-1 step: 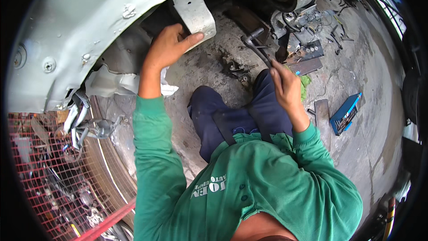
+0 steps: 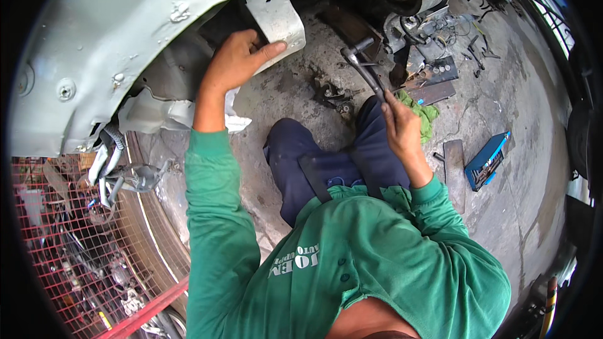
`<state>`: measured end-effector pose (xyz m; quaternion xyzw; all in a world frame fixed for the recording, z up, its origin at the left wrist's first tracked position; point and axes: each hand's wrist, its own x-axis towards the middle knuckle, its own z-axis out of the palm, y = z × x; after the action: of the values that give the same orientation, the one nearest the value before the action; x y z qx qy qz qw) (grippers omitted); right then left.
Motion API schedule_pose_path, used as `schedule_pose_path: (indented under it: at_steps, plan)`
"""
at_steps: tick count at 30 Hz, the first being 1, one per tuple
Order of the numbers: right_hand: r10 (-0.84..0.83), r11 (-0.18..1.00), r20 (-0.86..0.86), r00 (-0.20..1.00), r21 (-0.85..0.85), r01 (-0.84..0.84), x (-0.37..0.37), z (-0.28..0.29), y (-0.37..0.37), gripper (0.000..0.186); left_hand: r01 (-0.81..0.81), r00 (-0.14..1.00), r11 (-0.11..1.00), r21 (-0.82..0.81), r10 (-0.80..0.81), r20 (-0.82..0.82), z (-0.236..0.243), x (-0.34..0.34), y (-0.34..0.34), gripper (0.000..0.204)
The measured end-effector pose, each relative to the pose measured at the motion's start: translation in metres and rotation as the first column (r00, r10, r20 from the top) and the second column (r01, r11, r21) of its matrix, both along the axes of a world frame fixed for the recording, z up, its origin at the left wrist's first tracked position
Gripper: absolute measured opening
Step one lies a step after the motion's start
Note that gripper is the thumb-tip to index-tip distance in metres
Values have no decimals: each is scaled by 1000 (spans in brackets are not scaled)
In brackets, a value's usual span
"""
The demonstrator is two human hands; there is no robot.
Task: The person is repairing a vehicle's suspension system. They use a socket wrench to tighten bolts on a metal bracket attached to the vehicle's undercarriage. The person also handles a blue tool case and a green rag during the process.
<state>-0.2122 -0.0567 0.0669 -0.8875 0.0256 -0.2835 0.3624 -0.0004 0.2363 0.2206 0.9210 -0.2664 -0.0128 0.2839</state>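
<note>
My left hand [image 2: 237,61] grips the lower edge of a pale metal bracket [image 2: 276,12] that hangs from the car body. The thumb lies on the bracket's near face, and the other fingers curl behind it, partly hidden. In my right hand [image 2: 402,127] is a ratchet wrench [image 2: 365,74], held by its handle above my right knee. Its head points up and to the left, with a socket attached, apart from the bracket. A green cloth [image 2: 424,116] lies on the floor just beyond the right hand.
The pale car body [image 2: 81,44] arches over the upper left. A blue tool case [image 2: 487,162] and a flat metal bar [image 2: 453,172] lie at right. Greasy parts [image 2: 333,95] sit between my knees and the car. Red wire mesh [image 2: 81,238] stands at lower left.
My right hand has shifted slightly with the ratchet wrench, showing more of the green cloth. The left hand keeps its grip on the bracket.
</note>
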Motion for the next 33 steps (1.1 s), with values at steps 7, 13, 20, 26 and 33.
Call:
schedule_pose_path:
  at_steps: [7, 13, 20, 26, 33]
  plan:
    - [-64, 998, -313, 948, -19, 62, 128, -124, 39, 36, -45, 997, 994, -100, 50, 55, -5, -1, -2, 73]
    - [202, 72, -70, 977, 996, 57, 294, -90, 76, 58, -24, 996, 990, -141, 36, 83, -8, 3, -30, 75]
    - [32, -583, 768, 639, 534, -612, 265, 51, 112, 79, -94, 978, 981, -170, 123, 166, -13, -2, -5, 66]
    - [39, -505, 722, 691, 611, -610, 234, 62, 98, 88, -97, 973, 974, -206, 137, 188, -13, -3, -5, 58]
    - [317, -231, 645, 695, 763, -603, 193, 46, 87, 107, -106, 972, 977, -186, 142, 189, -14, -1, -7, 60]
